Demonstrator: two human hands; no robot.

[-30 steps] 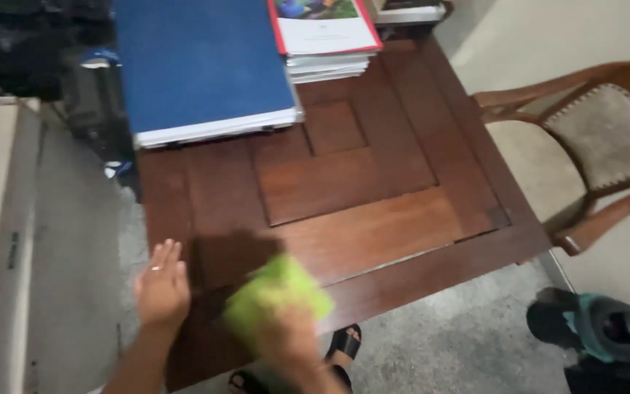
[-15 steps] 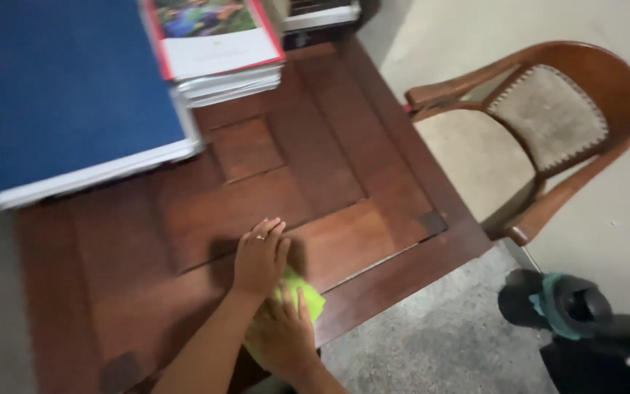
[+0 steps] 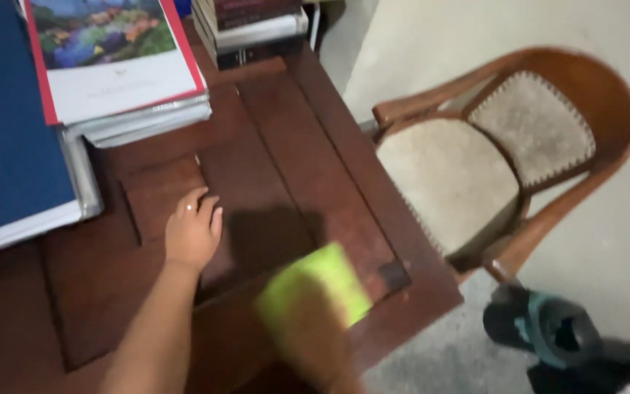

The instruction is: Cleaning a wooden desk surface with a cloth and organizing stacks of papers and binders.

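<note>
Head view, looking down: two hands work on one dark brown panelled wooden counter (image 3: 271, 146). The left hand (image 3: 192, 232) lies flat near the middle of the counter, its grip spread apart and palm down on the wood, clamped on nothing. The right hand (image 3: 308, 328), blurred with motion, sits at about 4 o'clock from the left one, near the counter's front right corner; it presses on one bright yellow-green cleaning cloth (image 3: 326, 281), and whether its grip is curled around the cloth or flat on it I cannot tell. At 10 o'clock from the left hand lies one big blue binder (image 3: 9, 124); at 12 o'clock one stack of white papers topped by a red-edged picture book (image 3: 114, 66); at 1 o'clock one pile of dark books (image 3: 253, 25). Off the counter at 3 o'clock stands one rounded wooden armchair with beige padded seat and back (image 3: 490, 153), and at 5 o'clock, on the floor, one dark and teal object (image 3: 541, 332), too blurred to name. Compared with half a second ago, the hands, then touching, are now apart, and the cloth has slid rightward towards the corner.
</note>
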